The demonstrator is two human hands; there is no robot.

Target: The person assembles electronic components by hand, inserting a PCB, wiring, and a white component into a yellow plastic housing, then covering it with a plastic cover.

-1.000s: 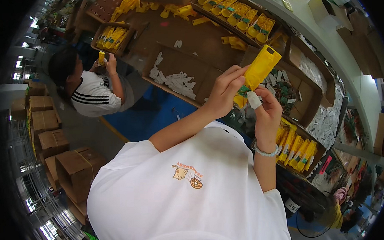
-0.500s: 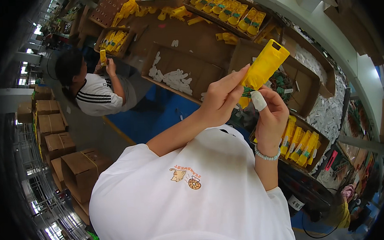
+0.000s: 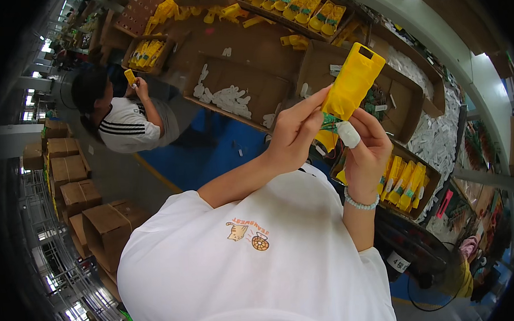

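Note:
My left hand (image 3: pixel 295 135) and my right hand (image 3: pixel 370 158) are closed together on a yellow plastic housing (image 3: pixel 355 79), raised in front of my chest. The housing tilts up to the right and has a rectangular slot at its upper end. My left thumb and fingers pinch its left edge. On its lower right side my right fingers press, and a white wrap (image 3: pixel 348 134) covers the thumb. Between the hands shows a small green circuit board (image 3: pixel 329 121) at the housing's lower part. My fingers hide much of that lower part.
A carton of similar yellow housings (image 3: pixel 406 188) stands close by my right hand. Another long carton (image 3: pixel 343 35) of them lies at the far side. White pieces (image 3: pixel 225 100) fill part of a shallow box ahead. A co-worker (image 3: pixel 126 117) at left holds a yellow piece.
The housing stands a little more upright, and my right hand has shifted slightly to the right. Both hands keep hold. The co-worker's yellow piece has tilted and moved slightly left.

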